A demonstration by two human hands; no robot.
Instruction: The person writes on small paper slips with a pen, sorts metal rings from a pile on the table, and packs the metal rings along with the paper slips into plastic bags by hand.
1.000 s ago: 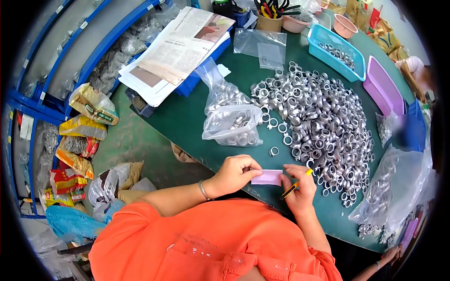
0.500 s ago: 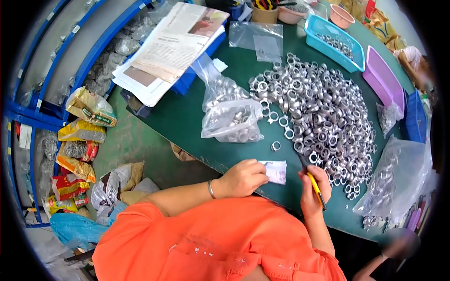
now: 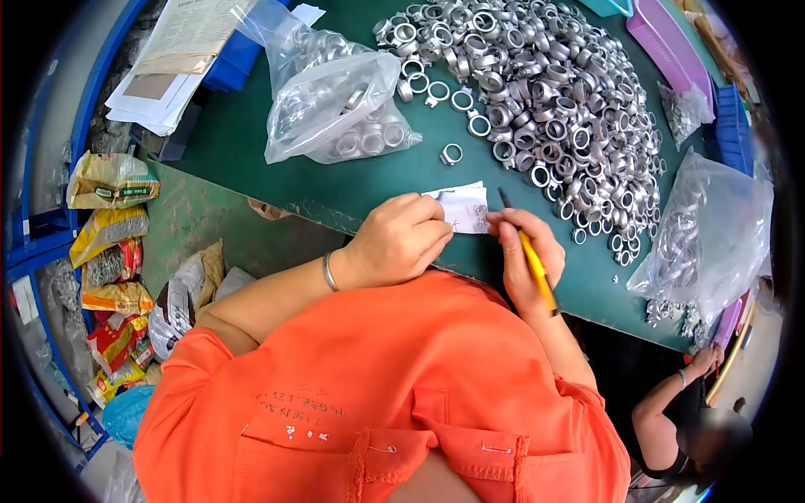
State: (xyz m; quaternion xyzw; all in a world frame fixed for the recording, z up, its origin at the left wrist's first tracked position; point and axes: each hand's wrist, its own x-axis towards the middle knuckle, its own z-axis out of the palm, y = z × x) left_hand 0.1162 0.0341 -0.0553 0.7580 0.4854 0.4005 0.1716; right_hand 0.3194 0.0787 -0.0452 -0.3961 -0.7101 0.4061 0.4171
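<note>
Two hands work at the near edge of a green table (image 3: 335, 189), close against the orange shirt (image 3: 335, 369). The left hand (image 3: 401, 239) is curled, its fingers grasping the left end of a small white paper (image 3: 466, 206) and hiding part of it; dark writing shows on the paper's right half. The right hand (image 3: 532, 251) grips a yellow-and-black pen (image 3: 537, 270), slanted with its dark end away from the body. Its fingertips sit at the paper's right edge; whether they touch it I cannot tell.

Just beyond both hands lies a single metal ring (image 3: 451, 153), with green surface around it. Farther out from the left hand, a clear bag of rings (image 3: 344, 109) leaves an open strip before the hand. Left of that hand, the table's edge slants away, with sacks (image 3: 113, 180) on the floor well past it.

Ahead of the right hand, a heap of metal rings (image 3: 553, 92) comes close, leaving a narrower gap. To its right, open tabletop runs toward another clear bag (image 3: 704, 226). Well right of it, past the edge, is another person's hand (image 3: 704, 360).
</note>
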